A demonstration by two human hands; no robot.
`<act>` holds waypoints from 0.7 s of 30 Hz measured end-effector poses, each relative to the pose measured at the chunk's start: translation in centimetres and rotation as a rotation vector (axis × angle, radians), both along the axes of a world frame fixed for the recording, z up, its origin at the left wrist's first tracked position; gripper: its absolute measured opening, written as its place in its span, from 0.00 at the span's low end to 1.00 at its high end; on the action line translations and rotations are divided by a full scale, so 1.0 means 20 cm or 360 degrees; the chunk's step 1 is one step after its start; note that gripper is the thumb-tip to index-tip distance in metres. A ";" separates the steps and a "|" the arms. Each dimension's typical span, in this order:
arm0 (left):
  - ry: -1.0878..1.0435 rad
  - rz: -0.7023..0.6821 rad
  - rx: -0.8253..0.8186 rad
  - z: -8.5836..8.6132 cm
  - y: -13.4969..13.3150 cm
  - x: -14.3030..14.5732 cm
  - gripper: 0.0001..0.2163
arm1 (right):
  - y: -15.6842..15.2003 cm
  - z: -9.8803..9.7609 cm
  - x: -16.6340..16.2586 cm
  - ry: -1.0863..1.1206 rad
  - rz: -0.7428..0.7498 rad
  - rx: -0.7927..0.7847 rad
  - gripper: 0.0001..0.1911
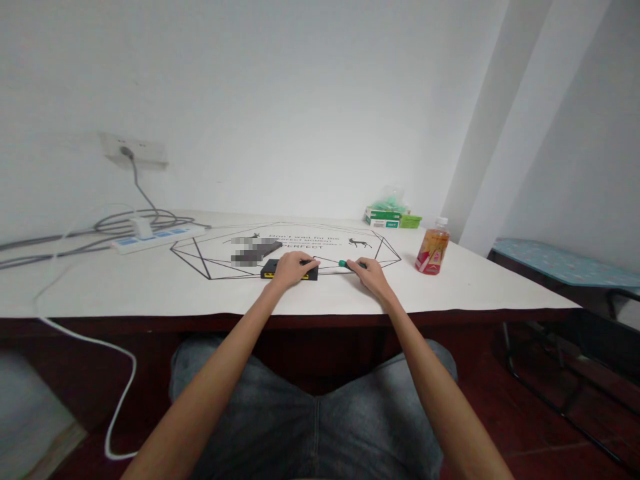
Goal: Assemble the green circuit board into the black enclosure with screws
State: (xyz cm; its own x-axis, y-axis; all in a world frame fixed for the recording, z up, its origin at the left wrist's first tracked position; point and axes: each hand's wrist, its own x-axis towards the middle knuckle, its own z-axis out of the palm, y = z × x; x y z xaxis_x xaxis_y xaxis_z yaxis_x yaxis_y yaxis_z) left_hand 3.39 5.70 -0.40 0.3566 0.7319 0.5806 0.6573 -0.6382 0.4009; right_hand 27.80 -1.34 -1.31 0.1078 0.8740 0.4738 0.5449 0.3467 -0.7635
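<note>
Table and wall: white tabletop [480, 283] printed with dark lines and lettering, against a plain pale wall [280, 133].
Left hand: lies over a black box [271, 267], fingers bent, thumb near its right end; whether it grips or only rests, I cannot tell. [291, 268]
Black box: under the left hand, yellow openings along its near side, well to the left of the right hand.
Right hand: closed on a small green-and-dark tool [343, 264], its green end pointing left toward the box, apart from it. [372, 275]
Dark oblong item: just beyond and left of the left hand, partly blurred out. [261, 251]
Bottle: upright, right of the right hand, reddish at its base. [433, 252]
Green-and-white boxes: beyond the right hand, near the wall. [383, 219]
Power strip: far left of the left hand, beside looped grey cables [150, 217].
</note>
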 end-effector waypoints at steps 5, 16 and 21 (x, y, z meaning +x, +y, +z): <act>-0.0041 0.0020 -0.0031 0.01 0.00 0.00 0.18 | 0.01 -0.01 0.00 0.0033 0.0049 -0.0031 0.26; -0.0050 0.0036 -0.0031 0.00 0.04 0.00 0.13 | -0.01 0.01 0.00 0.0016 0.0044 -0.0065 0.25; 0.0001 0.0062 -0.0017 0.01 0.02 0.00 0.13 | 0.01 -0.01 0.01 0.0012 0.0033 -0.0039 0.25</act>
State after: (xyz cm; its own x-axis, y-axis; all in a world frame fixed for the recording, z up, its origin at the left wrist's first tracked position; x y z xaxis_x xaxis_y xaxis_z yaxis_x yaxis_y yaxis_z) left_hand 3.33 6.14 -0.19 0.3278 0.7516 0.5724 0.6819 -0.6076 0.4073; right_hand 27.94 -1.20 -1.51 0.0930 0.8873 0.4518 0.5323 0.3391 -0.7757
